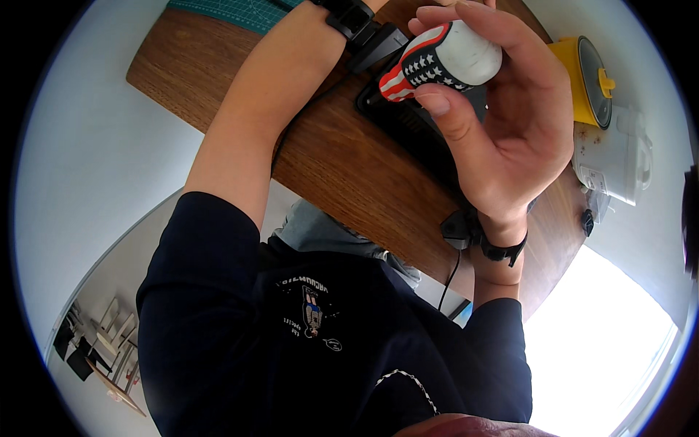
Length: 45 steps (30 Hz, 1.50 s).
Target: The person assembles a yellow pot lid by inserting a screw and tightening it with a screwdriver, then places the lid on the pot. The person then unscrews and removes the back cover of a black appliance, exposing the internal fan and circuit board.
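Observation:
My right hand (520, 124) is closed around a rounded object (477, 54) with a smooth white end. Its narrower part wears a red, white and navy wrap (426, 69) of stars and stripes. My thumb presses on the near side and the fingers curl over the top. My left forearm (280, 80) reaches across to the top edge, where most of my left hand (377, 4) is cut off, so its grip is hidden. Black straps with small black devices and cables sit on both wrists.
Below the hands, a black flat item (408, 124) lies on the wooden table (349, 182). A green cutting mat (226, 13) is at the far left. To the right stand a yellow pot with a glass lid (593, 80) and a clear plastic container (611, 164).

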Available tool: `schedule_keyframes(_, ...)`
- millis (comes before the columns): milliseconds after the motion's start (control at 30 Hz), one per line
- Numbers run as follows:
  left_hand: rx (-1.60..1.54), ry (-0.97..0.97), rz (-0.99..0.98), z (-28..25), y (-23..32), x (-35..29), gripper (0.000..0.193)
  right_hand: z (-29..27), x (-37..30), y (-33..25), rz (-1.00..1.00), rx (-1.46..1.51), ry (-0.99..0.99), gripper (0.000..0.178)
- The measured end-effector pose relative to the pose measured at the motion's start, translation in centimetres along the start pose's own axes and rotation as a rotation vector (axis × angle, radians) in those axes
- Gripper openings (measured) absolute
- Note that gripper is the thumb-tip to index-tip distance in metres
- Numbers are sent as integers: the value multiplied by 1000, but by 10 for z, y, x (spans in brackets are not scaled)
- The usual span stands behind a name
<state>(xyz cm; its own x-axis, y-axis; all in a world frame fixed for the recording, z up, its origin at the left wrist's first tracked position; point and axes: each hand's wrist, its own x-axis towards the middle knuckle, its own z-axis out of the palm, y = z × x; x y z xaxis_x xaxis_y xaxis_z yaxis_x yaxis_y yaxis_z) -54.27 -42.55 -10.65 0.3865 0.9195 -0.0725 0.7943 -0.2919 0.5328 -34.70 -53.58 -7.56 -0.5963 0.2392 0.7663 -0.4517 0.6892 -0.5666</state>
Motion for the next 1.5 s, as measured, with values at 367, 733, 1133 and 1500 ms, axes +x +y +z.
schedule_keyframes(367, -17, 5, 30, 2, -5, 3, 79, 2, -1, 4, -42, 66, 40, 52)
schedule_keyframes(733, -22, -8, 3, 4, -3, 5, 80, -1, 0, -2, -5, -19, -4, 50)
schedule_keyframes(1133, -38, 1, 49, 5, -9, 6, 81, -1, -6, 8, -8, -3, -14, 47)
schedule_keyframes(1500, -35, -13, 18, 2, -2, 3, 80, -7, -2, 2, -41, -55, -52, 48)
